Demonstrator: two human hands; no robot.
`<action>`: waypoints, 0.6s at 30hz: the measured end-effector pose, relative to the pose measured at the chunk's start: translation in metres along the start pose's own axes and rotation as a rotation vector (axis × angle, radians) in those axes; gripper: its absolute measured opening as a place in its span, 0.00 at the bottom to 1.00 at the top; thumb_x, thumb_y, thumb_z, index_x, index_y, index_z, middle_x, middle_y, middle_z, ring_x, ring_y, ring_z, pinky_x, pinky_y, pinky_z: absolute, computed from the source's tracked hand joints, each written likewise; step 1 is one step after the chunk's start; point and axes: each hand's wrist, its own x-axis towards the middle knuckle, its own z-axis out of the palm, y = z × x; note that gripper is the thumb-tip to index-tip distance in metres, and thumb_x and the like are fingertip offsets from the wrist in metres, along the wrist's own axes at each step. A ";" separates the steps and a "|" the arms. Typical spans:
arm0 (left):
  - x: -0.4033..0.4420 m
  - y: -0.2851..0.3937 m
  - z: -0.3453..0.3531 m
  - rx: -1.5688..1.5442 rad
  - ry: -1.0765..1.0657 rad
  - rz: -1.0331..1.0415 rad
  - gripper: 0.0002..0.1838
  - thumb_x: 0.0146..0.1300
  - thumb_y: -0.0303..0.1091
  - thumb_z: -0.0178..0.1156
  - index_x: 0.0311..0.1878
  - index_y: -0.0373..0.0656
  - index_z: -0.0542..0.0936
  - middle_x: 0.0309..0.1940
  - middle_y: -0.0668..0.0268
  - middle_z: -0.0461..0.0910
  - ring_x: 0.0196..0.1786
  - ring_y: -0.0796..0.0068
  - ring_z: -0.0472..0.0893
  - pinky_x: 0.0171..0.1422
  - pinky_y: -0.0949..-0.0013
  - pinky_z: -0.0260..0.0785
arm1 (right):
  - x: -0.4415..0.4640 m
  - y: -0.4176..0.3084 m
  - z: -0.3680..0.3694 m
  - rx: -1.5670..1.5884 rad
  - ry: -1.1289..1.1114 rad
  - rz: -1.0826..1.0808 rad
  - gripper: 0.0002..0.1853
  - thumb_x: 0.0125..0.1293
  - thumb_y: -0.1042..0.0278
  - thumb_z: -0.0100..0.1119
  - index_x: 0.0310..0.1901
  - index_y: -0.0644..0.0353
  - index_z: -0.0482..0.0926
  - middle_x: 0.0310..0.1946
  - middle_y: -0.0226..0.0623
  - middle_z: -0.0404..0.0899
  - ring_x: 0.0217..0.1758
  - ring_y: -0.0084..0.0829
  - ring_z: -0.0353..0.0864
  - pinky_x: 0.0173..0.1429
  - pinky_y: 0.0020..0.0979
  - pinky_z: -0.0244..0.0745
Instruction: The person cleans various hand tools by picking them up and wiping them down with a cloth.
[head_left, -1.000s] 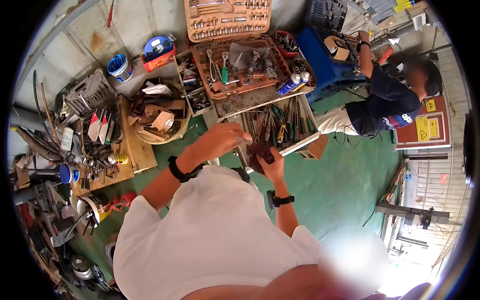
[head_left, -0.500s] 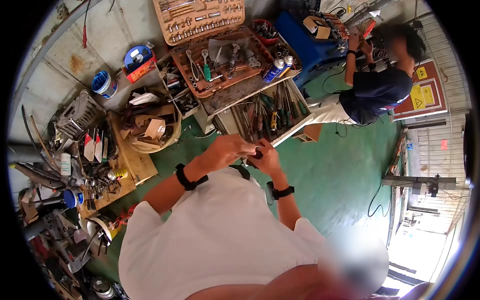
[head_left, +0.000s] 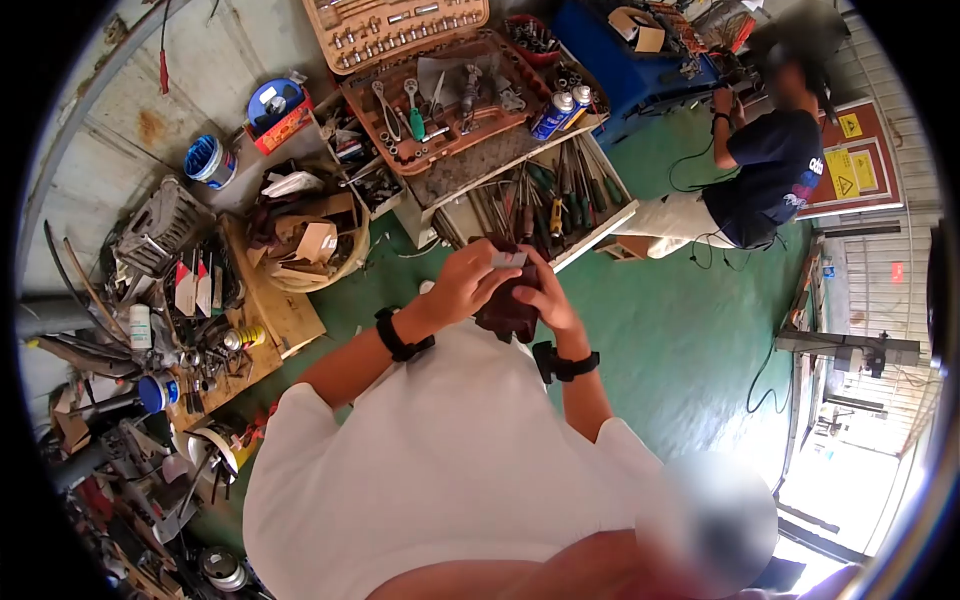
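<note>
My left hand [head_left: 462,287] is closed, with a small flat light-grey piece [head_left: 508,259] between its fingertips. Wrapped around a dark maroon object [head_left: 507,308] is my right hand [head_left: 548,297]; the object looks soft or leather-like, but its kind is unclear. Both hands are close together in front of my white shirt, the grey piece lying just above the maroon object. Beyond them is an open drawer [head_left: 478,222] with several screwdrivers and other long tools, among them a yellow-handled screwdriver [head_left: 556,216].
An open orange socket-set case [head_left: 425,150] lies on the bench, with spray cans [head_left: 552,115] beside it. To the left are a round bin [head_left: 350,262] of cardboard scraps and a cluttered wooden bench [head_left: 290,335]. A co-worker [head_left: 765,165] stands at the back right by a blue cabinet [head_left: 600,75].
The maroon object and the light-grey piece now show plainly at my hands; the hands were pinched closely together before. My view has shifted slightly. The co-worker's arms have lowered.
</note>
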 end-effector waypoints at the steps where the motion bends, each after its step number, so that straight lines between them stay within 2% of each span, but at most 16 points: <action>1: -0.001 -0.001 0.000 -0.001 -0.004 -0.038 0.14 0.61 0.23 0.68 0.49 0.41 0.78 0.35 0.61 0.81 0.33 0.63 0.82 0.34 0.67 0.73 | 0.000 0.000 0.002 0.034 -0.045 0.029 0.40 0.57 0.78 0.69 0.71 0.66 0.61 0.57 0.34 0.75 0.59 0.27 0.73 0.66 0.31 0.68; 2: 0.000 -0.003 -0.002 0.002 -0.007 -0.070 0.13 0.62 0.23 0.67 0.48 0.41 0.78 0.35 0.60 0.82 0.33 0.63 0.82 0.34 0.66 0.73 | 0.004 0.000 0.002 0.035 -0.050 0.022 0.40 0.57 0.78 0.69 0.71 0.66 0.61 0.57 0.34 0.75 0.59 0.27 0.73 0.66 0.31 0.68; 4: 0.004 0.008 -0.007 -0.012 -0.044 -0.123 0.11 0.64 0.24 0.67 0.47 0.39 0.78 0.36 0.59 0.82 0.35 0.66 0.84 0.36 0.67 0.75 | 0.001 0.004 -0.003 0.040 -0.128 0.146 0.43 0.52 0.77 0.74 0.70 0.66 0.63 0.57 0.35 0.75 0.60 0.27 0.73 0.66 0.31 0.68; 5: 0.005 0.013 -0.007 -0.133 -0.034 -0.227 0.10 0.65 0.25 0.66 0.47 0.37 0.77 0.36 0.59 0.82 0.36 0.69 0.84 0.38 0.68 0.77 | -0.003 0.015 -0.009 0.044 -0.094 0.174 0.39 0.50 0.75 0.77 0.65 0.66 0.70 0.53 0.32 0.77 0.56 0.24 0.74 0.62 0.29 0.69; 6: 0.004 0.016 -0.007 -0.256 -0.025 -0.338 0.10 0.66 0.25 0.65 0.47 0.36 0.77 0.36 0.59 0.82 0.38 0.72 0.84 0.40 0.69 0.78 | -0.003 0.015 -0.009 0.049 -0.094 0.178 0.39 0.50 0.75 0.77 0.65 0.66 0.70 0.53 0.32 0.77 0.56 0.24 0.74 0.62 0.29 0.69; 7: 0.000 0.014 -0.009 -0.253 -0.028 -0.348 0.10 0.66 0.25 0.65 0.47 0.36 0.77 0.36 0.59 0.82 0.38 0.72 0.84 0.40 0.69 0.78 | -0.002 0.014 -0.010 0.000 -0.167 0.156 0.37 0.51 0.73 0.78 0.63 0.66 0.71 0.49 0.30 0.78 0.52 0.22 0.74 0.59 0.27 0.70; 8: -0.002 0.005 -0.013 -0.301 -0.123 -0.466 0.10 0.67 0.25 0.65 0.46 0.34 0.76 0.36 0.59 0.82 0.39 0.73 0.85 0.42 0.69 0.78 | 0.000 0.014 -0.008 -0.049 -0.240 0.126 0.34 0.51 0.72 0.78 0.60 0.66 0.73 0.45 0.28 0.78 0.48 0.20 0.74 0.55 0.25 0.70; 9: -0.003 0.002 -0.015 -0.351 -0.217 -0.586 0.10 0.67 0.26 0.64 0.46 0.33 0.76 0.36 0.60 0.83 0.40 0.75 0.85 0.44 0.70 0.79 | -0.001 0.009 -0.003 -0.042 -0.242 0.126 0.34 0.51 0.72 0.78 0.60 0.66 0.73 0.45 0.28 0.78 0.48 0.20 0.74 0.55 0.25 0.70; 11: 0.008 0.005 -0.015 -0.452 -0.148 -0.584 0.09 0.67 0.26 0.64 0.46 0.32 0.76 0.36 0.60 0.83 0.41 0.74 0.86 0.44 0.71 0.79 | 0.002 -0.008 0.006 -0.162 -0.207 0.166 0.24 0.52 0.69 0.78 0.50 0.65 0.79 0.35 0.23 0.78 0.38 0.18 0.73 0.45 0.23 0.70; 12: 0.012 0.008 -0.013 -0.562 -0.076 -0.588 0.09 0.67 0.26 0.64 0.45 0.32 0.76 0.37 0.60 0.83 0.41 0.73 0.86 0.44 0.71 0.79 | 0.002 -0.009 0.007 -0.163 -0.205 0.164 0.24 0.52 0.69 0.78 0.50 0.65 0.79 0.35 0.23 0.78 0.38 0.18 0.73 0.45 0.23 0.70; 14: 0.015 0.003 -0.013 -0.558 -0.061 -0.568 0.09 0.67 0.25 0.64 0.45 0.32 0.76 0.38 0.59 0.84 0.41 0.73 0.87 0.44 0.72 0.79 | 0.007 -0.009 0.013 -0.214 -0.059 0.112 0.17 0.54 0.67 0.76 0.42 0.64 0.82 0.27 0.24 0.79 0.33 0.17 0.72 0.39 0.27 0.71; 15: 0.016 0.004 -0.014 -0.373 -0.014 -0.467 0.09 0.67 0.24 0.64 0.45 0.32 0.76 0.38 0.59 0.84 0.41 0.73 0.86 0.45 0.72 0.79 | 0.009 -0.027 0.031 -0.458 0.097 -0.091 0.14 0.55 0.65 0.75 0.36 0.64 0.82 0.24 0.33 0.81 0.28 0.23 0.74 0.35 0.32 0.72; 16: 0.017 0.003 -0.017 -0.186 0.027 -0.364 0.09 0.67 0.24 0.63 0.46 0.32 0.75 0.38 0.59 0.84 0.41 0.73 0.86 0.45 0.71 0.79 | 0.015 -0.022 0.027 -0.755 0.121 -0.214 0.14 0.55 0.65 0.73 0.37 0.65 0.81 0.27 0.44 0.82 0.26 0.35 0.78 0.36 0.35 0.75; 18: 0.016 0.002 -0.020 -0.089 0.016 -0.367 0.08 0.68 0.22 0.62 0.47 0.33 0.75 0.38 0.60 0.84 0.41 0.74 0.86 0.46 0.72 0.78 | 0.019 -0.012 0.026 -1.230 0.164 -0.265 0.14 0.55 0.65 0.73 0.36 0.66 0.81 0.28 0.48 0.81 0.29 0.46 0.80 0.36 0.36 0.76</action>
